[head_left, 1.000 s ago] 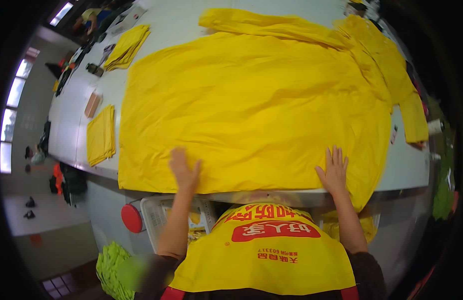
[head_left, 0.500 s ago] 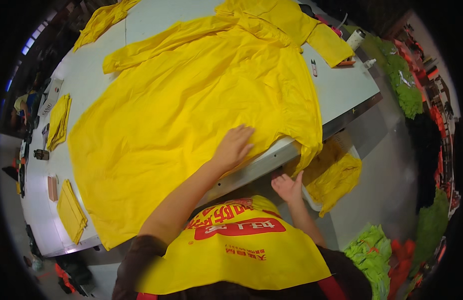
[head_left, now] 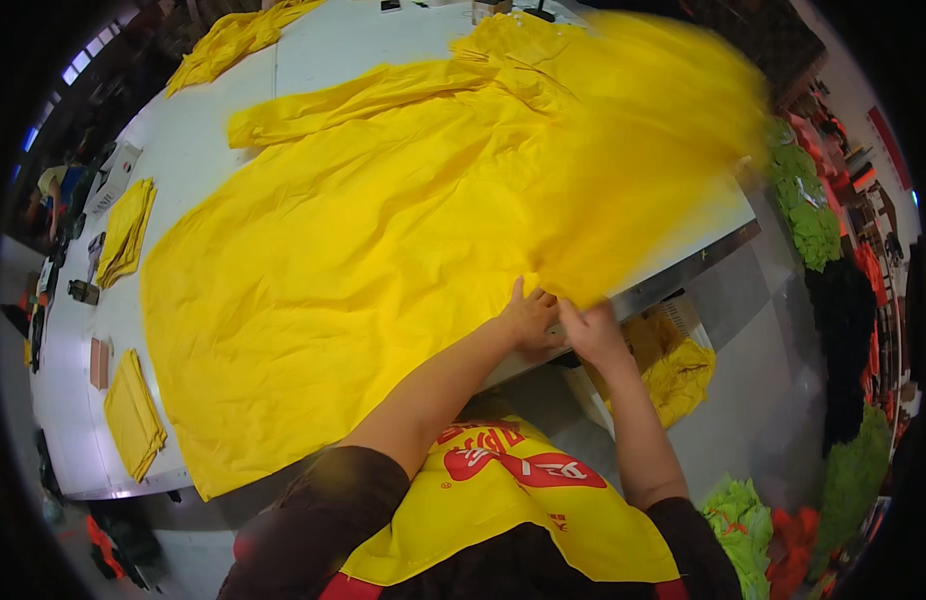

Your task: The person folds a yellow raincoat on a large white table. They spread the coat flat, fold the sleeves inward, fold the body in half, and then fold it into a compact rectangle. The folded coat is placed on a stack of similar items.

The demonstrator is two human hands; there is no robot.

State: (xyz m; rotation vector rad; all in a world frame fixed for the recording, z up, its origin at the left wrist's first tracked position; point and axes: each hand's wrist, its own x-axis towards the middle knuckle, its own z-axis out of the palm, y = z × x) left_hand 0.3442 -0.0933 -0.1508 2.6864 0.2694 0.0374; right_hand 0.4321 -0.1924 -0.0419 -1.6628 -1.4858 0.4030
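Yellow cloth [head_left: 383,230] edge gathered under both hands' fingers [head_left: 543,300].

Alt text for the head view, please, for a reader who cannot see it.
Both hands, left hand and right hand, grip the near edge of a large yellow garment spread over a white table; its right side is motion-blurred. Folded yellow cloths lie at the table's left.

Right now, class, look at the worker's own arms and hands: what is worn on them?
Both hands, left hand and right hand, are bare, with no gloves. The forearms are bare too. Dark short sleeves cover the upper arms, under a yellow vest with red markings.
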